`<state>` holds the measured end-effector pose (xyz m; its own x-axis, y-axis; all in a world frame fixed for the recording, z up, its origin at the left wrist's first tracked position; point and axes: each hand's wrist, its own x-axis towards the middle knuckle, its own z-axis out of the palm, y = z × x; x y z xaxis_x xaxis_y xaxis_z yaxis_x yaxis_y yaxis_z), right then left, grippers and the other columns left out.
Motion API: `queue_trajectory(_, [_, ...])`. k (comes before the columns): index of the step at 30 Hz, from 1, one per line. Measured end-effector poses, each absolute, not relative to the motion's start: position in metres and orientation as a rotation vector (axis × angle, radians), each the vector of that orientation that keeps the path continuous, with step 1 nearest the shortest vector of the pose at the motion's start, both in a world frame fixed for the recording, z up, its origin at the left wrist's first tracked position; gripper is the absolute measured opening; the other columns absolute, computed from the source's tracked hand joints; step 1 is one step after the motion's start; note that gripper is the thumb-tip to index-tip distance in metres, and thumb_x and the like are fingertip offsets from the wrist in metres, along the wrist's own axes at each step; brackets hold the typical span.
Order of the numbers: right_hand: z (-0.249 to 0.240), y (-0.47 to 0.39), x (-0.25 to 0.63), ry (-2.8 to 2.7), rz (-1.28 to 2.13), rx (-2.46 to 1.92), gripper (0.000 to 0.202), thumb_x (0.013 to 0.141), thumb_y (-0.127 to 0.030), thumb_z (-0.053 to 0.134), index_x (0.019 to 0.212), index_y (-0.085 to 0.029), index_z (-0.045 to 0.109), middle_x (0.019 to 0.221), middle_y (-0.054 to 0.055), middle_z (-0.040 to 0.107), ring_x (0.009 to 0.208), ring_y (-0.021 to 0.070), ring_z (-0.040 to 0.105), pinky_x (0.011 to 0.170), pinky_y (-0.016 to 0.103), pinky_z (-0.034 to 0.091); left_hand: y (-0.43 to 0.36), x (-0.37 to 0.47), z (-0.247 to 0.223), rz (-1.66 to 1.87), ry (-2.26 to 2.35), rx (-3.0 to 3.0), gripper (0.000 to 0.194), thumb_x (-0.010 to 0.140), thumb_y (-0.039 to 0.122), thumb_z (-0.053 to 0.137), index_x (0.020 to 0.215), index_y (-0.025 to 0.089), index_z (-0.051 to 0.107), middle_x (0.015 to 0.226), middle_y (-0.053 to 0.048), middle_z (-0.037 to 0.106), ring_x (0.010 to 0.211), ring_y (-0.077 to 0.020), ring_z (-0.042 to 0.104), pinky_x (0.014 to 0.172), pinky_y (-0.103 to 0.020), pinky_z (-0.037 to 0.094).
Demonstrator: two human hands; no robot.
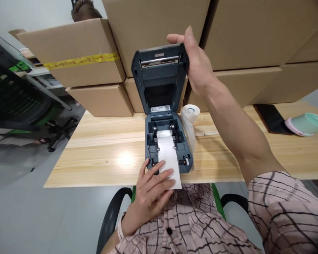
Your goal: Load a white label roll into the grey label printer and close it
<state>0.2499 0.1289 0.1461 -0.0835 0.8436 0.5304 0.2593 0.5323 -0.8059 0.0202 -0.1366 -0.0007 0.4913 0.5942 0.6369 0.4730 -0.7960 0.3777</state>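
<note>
A dark grey label printer point(151, 141) stands on the wooden table with its lid point(159, 79) raised. Inside it sits a small roll of white label paper point(166, 148), whose strip runs forward over the front edge. My left hand point(151, 187) lies on that strip at the printer's front, fingers spread and pressing flat. Up at the lid's top right corner, my right hand point(198, 60) grips the lid, thumb raised; part of its grip is hidden behind the lid. Right beside the printer is a second roll of white paper point(190, 110) with a length trailing along the printer's side.
Large cardboard boxes point(159, 21) are stacked along the table's back edge. To the right lie a dark phone point(271, 118) and a mint green cup point(310, 124) on its side. An office chair point(23, 95) stands on the floor at left, near a person's foot.
</note>
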Motion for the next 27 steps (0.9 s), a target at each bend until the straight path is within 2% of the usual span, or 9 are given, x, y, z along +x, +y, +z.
queue_trajectory(2, [0.135, 0.09, 0.25, -1.65, 0.511, -0.86, 0.051, 0.113, -0.05, 0.027, 0.139, -0.023, 0.061, 0.134, -0.001, 0.07, 0.128, 0.0171, 0.066, 0.112, 0.035, 0.053, -0.137, 0.017, -0.002, 1.32, 0.905, 2.464, 0.016, 0.098, 0.027, 0.06, 0.105, 0.02, 0.072, 0.12, -0.009, 0.079, 0.127, -0.0285, 0.068, 0.114, -0.055, 0.049])
queue_trajectory(4, [0.114, 0.043, 0.253, -1.757, 0.228, -0.692, 0.044, 0.113, -0.047, 0.032, 0.138, -0.027, 0.061, 0.139, -0.001, 0.067, 0.132, 0.0188, 0.063, 0.116, 0.04, 0.051, -0.134, 0.015, -0.003, 1.608, 0.928, 2.342, 0.024, 0.101, 0.03, 0.052, 0.104, 0.019, 0.074, 0.12, -0.008, 0.078, 0.118, -0.026, 0.071, 0.1, -0.047, 0.059])
queue_trajectory(6, [0.087, -0.002, 0.255, -1.871, 0.063, -0.553, 0.046, 0.111, -0.051, 0.032, 0.138, -0.028, 0.061, 0.135, 0.002, 0.069, 0.13, 0.0211, 0.064, 0.112, 0.045, 0.053, -0.126, 0.016, -0.003, 1.999, 1.041, 2.189, 0.029, 0.102, 0.027, 0.048, 0.11, 0.022, 0.075, 0.121, -0.005, 0.077, 0.113, -0.0233, 0.071, 0.093, -0.043, 0.06])
queue_trajectory(8, [0.059, -0.038, 0.257, -1.936, -0.066, -0.532, 0.046, 0.11, -0.049, 0.035, 0.138, -0.025, 0.063, 0.131, 0.007, 0.072, 0.128, 0.0235, 0.065, 0.109, 0.047, 0.055, -0.114, 0.019, 0.0, 2.251, 1.171, 2.033, 0.033, 0.103, 0.03, 0.048, 0.121, 0.025, 0.074, 0.129, -0.003, 0.074, 0.119, -0.0243, 0.069, 0.1, -0.045, 0.057])
queue_trajectory(10, [0.033, -0.064, 0.258, -2.013, -0.15, -0.582, 0.047, 0.11, -0.045, 0.035, 0.135, -0.019, 0.065, 0.127, 0.012, 0.074, 0.129, 0.0253, 0.065, 0.11, 0.048, 0.053, -0.102, 0.022, 0.005, 2.185, 1.215, 2.019, 0.039, 0.104, 0.038, 0.046, 0.132, 0.025, 0.07, 0.142, -0.005, 0.068, 0.134, -0.029, 0.061, 0.112, -0.053, 0.05])
queue_trajectory(14, [0.005, -0.089, 0.259, -2.059, -0.061, -0.698, 0.048, 0.11, -0.041, 0.032, 0.137, -0.016, 0.064, 0.127, 0.014, 0.076, 0.134, 0.0257, 0.064, 0.11, 0.049, 0.052, -0.085, 0.023, 0.01, 1.616, 1.104, 2.302, 0.052, 0.109, 0.044, 0.031, 0.141, 0.021, 0.064, 0.152, -0.01, 0.06, 0.152, -0.0332, 0.044, 0.124, -0.058, 0.037])
queue_trajectory(17, [-0.001, -0.095, 0.254, -1.967, 0.06, -0.751, 0.046, 0.11, -0.037, 0.03, 0.134, -0.019, 0.066, 0.128, 0.011, 0.076, 0.133, 0.0249, 0.065, 0.111, 0.05, 0.05, -0.08, 0.022, 0.008, 1.473, 0.999, 2.377, 0.056, 0.11, 0.045, 0.025, 0.139, 0.021, 0.066, 0.147, -0.01, 0.065, 0.149, -0.0327, 0.049, 0.121, -0.059, 0.041])
queue_trajectory(21, [-0.012, -0.097, 0.237, -1.729, 0.163, -0.815, 0.044, 0.11, -0.034, 0.032, 0.126, -0.026, 0.071, 0.123, 0.003, 0.078, 0.125, 0.0245, 0.069, 0.111, 0.051, 0.05, -0.08, 0.025, -0.004, 1.542, 0.993, 2.29, 0.051, 0.11, 0.037, 0.026, 0.133, 0.025, 0.07, 0.137, -0.006, 0.072, 0.144, -0.0296, 0.054, 0.12, -0.059, 0.043])
queue_trajectory(27, [-0.022, -0.099, 0.222, -1.589, 0.128, -0.857, 0.039, 0.109, -0.031, 0.036, 0.114, -0.025, 0.075, 0.116, 0.001, 0.08, 0.117, 0.0243, 0.071, 0.111, 0.051, 0.05, -0.079, 0.034, -0.011, 1.644, 1.05, 2.223, 0.043, 0.108, 0.029, 0.031, 0.123, 0.025, 0.072, 0.127, -0.004, 0.076, 0.141, -0.0265, 0.058, 0.119, -0.058, 0.044])
